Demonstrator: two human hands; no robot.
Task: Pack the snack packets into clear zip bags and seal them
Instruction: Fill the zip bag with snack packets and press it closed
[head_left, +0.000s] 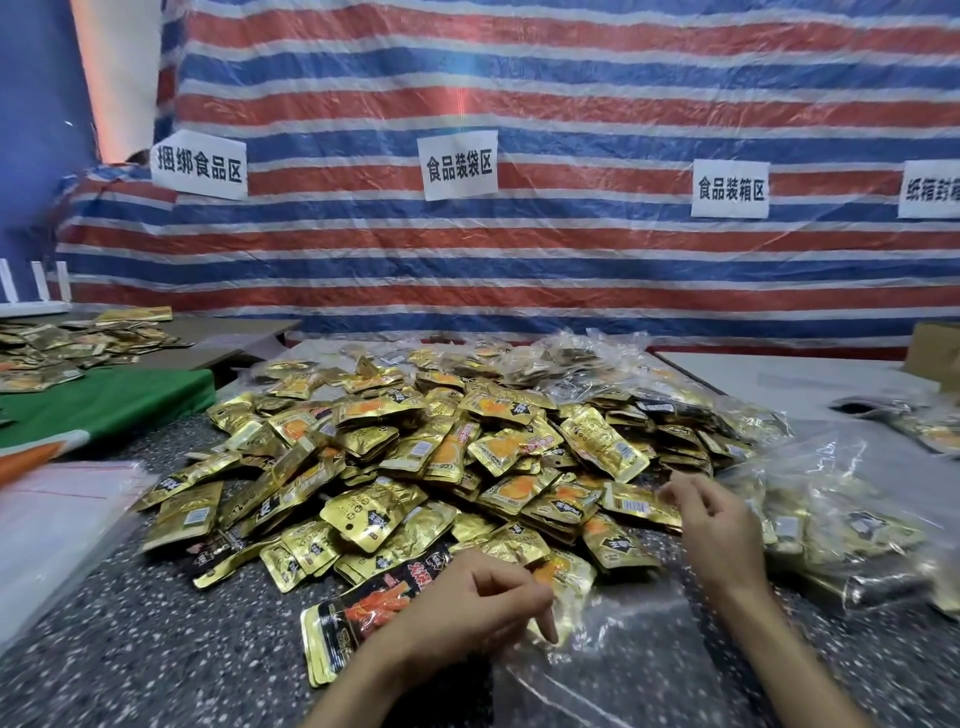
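A big heap of gold snack packets (467, 457) covers the speckled table (156, 623). An empty-looking clear zip bag (649, 654) lies flat at the front, between my hands. My left hand (467, 608) has its fingers curled and pinches the bag's left edge, right beside a gold packet (569, 571). A black and red packet (363, 608) lies partly under that wrist. My right hand (717, 525) hovers at the heap's right edge with fingers loosely bent and apart, its tips just over a gold packet (636, 501); it holds nothing.
Filled clear bags (841, 525) lie piled at the right. A stack of flat clear bags (62, 519) sits at the left, beyond it a green cloth (104, 400) and another packet pile (62, 348). A striped tarp (571, 260) with paper signs hangs behind.
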